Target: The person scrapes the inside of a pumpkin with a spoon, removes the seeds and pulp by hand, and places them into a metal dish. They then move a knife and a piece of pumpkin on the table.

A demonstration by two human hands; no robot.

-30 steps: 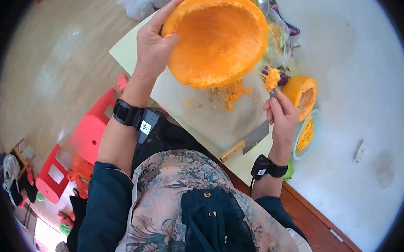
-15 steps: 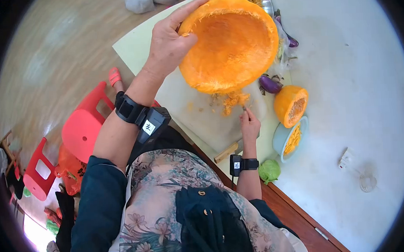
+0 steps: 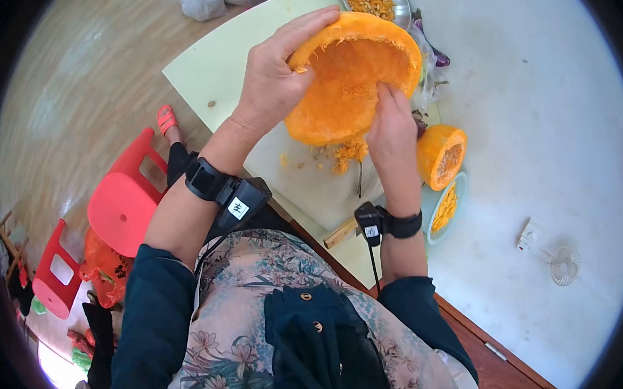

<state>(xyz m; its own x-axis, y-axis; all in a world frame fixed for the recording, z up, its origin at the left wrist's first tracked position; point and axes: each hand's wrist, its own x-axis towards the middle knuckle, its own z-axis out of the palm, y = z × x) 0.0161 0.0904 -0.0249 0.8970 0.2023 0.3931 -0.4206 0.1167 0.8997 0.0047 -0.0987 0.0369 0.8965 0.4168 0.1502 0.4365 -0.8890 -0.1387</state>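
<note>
My left hand [image 3: 271,74] grips the rim of a hollowed pumpkin half [image 3: 343,116], thumb inside and fingers over the outer edge. Its open side is tilted up towards me, above a pale cutting board [image 3: 308,198]. Inside the hollow, my right hand [image 3: 393,125] has its fingertips pinched together against the fibrous inner wall; whatever is between them is hidden. Below the pumpkin lies stringy orange pulp [image 3: 350,154] on the board. A thin, dark-handled utensil [image 3: 359,180] rests beside the pulp, its other end not visible.
A smaller pumpkin piece [image 3: 440,157] with seeds stands right, near a bowl [image 3: 431,234] of cut orange pieces. A metal bowl [image 3: 402,6] of seeds and pulp, plus an eggplant [image 3: 441,58], are behind. A wooden handle [image 3: 341,233] lies at the board's near edge. Red stools [image 3: 121,210] stand left.
My right hand has moved up from the pulp on the board into the pumpkin's hollow. The thin utensil now lies out of my hand. The pumpkin half has tilted and shifted slightly.
</note>
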